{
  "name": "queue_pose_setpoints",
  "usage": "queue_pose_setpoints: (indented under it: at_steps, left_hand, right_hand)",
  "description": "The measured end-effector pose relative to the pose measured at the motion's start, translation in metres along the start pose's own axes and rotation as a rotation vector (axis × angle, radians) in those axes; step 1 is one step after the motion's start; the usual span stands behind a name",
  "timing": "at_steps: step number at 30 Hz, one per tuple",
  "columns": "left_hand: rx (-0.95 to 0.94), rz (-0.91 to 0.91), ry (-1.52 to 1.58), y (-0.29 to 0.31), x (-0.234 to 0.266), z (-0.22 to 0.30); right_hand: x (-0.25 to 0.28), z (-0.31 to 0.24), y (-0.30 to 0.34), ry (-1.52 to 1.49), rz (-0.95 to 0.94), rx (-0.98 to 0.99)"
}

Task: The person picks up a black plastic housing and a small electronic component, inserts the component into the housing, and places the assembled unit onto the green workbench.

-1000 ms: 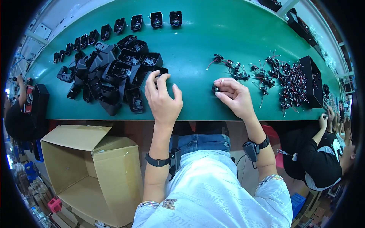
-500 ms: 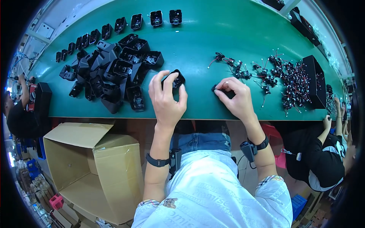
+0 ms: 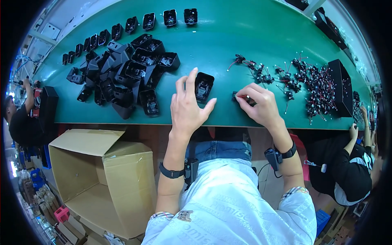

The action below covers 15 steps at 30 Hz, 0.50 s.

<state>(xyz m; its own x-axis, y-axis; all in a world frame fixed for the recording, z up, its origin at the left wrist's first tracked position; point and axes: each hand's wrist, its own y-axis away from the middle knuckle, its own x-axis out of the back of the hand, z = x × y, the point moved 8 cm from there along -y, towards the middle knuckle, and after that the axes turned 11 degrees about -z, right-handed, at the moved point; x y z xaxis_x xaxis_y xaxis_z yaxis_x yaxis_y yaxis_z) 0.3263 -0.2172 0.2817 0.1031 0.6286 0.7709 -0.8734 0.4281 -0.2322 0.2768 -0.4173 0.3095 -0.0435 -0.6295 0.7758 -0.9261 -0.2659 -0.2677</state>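
My left hand is open, thumb and fingers spread around the near left side of a black plastic housing on the green table. That housing lies with its open side up and some parts inside. My right hand is closed in a pinch, low over the table to the right. Between its fingertips is a small black part with a red wire, mostly hidden by the fingers.
A heap of black housings lies to the left, with a row of them along the far side. Small wired parts pile up on the right beside a black box. Below the table edge stands an open cardboard box. A person works at right.
My left hand has opened wider and moved off the housing, which is now in fuller view. My right hand stays in its pinch, and a red wire now shows at its fingertips.
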Motion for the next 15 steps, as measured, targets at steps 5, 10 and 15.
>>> queue_pose_setpoints:
  at_steps: [5, 10, 15]
  left_hand:
    - [-0.049, -0.252, 0.125, -0.012, 0.006, 0.006]
    - [-0.147, -0.450, 0.240, -0.030, 0.007, 0.004]
    - [-0.315, -0.285, 0.311, -0.016, -0.008, 0.013]
  right_hand:
    - [0.005, -0.009, -0.007, -0.291, 0.082, -0.022]
    - [-0.014, -0.027, -0.016, -0.328, 0.122, 0.032]
    - [-0.022, -0.026, -0.007, -0.263, 0.116, -0.013]
